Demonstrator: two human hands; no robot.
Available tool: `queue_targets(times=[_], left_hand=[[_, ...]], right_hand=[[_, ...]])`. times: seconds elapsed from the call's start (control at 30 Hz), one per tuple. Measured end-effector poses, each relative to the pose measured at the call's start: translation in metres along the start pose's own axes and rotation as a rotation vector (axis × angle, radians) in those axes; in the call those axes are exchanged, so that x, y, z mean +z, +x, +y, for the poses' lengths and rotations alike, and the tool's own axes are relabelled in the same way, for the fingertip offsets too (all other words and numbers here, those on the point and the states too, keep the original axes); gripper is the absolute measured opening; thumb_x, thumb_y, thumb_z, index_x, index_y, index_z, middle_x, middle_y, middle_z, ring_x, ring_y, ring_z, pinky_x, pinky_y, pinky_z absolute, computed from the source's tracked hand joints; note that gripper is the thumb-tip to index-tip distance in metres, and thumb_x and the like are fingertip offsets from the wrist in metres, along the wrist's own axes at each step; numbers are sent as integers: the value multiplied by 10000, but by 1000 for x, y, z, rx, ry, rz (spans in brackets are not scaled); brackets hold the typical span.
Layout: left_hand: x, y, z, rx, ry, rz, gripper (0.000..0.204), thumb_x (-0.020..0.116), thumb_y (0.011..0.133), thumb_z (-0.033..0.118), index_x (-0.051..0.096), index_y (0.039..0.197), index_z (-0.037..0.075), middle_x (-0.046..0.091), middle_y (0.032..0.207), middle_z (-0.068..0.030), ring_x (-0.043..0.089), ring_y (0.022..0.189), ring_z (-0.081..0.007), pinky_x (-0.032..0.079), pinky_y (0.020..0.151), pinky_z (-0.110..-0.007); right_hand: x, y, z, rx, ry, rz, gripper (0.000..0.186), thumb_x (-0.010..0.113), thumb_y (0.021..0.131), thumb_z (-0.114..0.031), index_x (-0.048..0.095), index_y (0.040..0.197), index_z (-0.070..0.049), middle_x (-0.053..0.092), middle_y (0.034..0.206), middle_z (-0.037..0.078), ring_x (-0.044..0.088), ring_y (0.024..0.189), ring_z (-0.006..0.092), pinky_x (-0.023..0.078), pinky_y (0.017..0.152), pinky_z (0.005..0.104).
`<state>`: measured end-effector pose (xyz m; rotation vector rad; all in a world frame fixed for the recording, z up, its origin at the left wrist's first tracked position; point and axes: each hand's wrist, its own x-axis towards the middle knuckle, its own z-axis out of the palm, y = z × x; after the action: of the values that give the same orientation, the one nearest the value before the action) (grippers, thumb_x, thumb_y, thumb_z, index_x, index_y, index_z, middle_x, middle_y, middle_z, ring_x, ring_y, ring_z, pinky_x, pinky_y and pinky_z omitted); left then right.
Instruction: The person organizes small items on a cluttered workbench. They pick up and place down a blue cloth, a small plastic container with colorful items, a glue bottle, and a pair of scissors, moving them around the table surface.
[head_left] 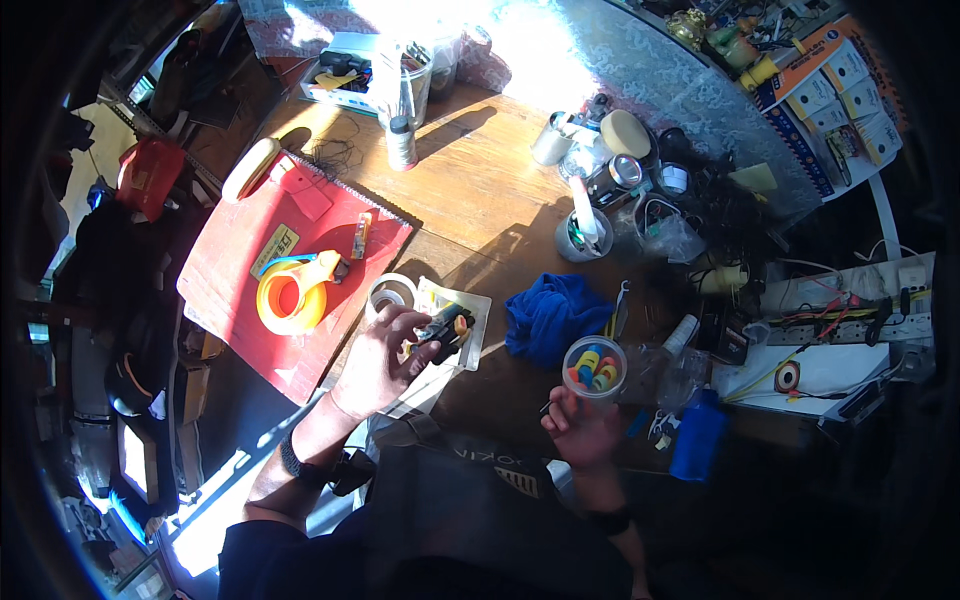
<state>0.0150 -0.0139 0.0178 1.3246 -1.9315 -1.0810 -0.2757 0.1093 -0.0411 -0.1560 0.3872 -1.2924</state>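
Observation:
My left hand reaches over a white tray near the front of the table. Its fingers and thumb are bent around dark pieces; exactly what they grip is hard to make out. In the tray lie small black and yellow parts. Just beyond my fingers rests a roll of whitish tape. To the right, my right hand holds a clear round tub from its near side, with several red, yellow and blue pieces inside. A crumpled blue cloth sits between the tray and the tub.
A red folder on the left carries a yellow tape roll and a small utility knife. Cans and jars crowd the right. A bottle and a filled box stand at the back. Wires lie far right.

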Motion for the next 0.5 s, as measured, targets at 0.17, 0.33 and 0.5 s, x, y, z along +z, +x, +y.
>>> queue_targets(times=[0.17, 0.33, 0.5], left_hand=[[3, 10, 52, 353, -217, -304, 661, 756, 740, 277, 447, 1264, 18, 508, 1146, -155, 579, 952, -265, 499, 775, -341], [15, 17, 82, 555, 27, -348, 795, 773, 686, 341, 366, 1285, 12, 472, 1192, -196, 559, 1008, -368, 502, 800, -392], [-19, 35, 89, 421, 84, -200, 751, 824, 614, 290, 454, 1201, 1, 569, 1087, -185, 605, 960, -345, 507, 815, -373]], right_hand=[[17, 12, 4, 38, -51, 14, 835, 690, 713, -328, 266, 1394, -94, 381, 1348, 166, 418, 1227, 337, 367, 1004, 510], [24, 29, 16, 205, 129, -19, 879, 690, 716, -296, 201, 1413, -76, 332, 1386, 177, 343, 1295, 354, 330, 1050, 519], [14, 44, 20, 309, -16, -260, 693, 479, 902, -454, 234, 1407, -48, 465, 1291, 195, 551, 1070, 300, 429, 926, 418]])
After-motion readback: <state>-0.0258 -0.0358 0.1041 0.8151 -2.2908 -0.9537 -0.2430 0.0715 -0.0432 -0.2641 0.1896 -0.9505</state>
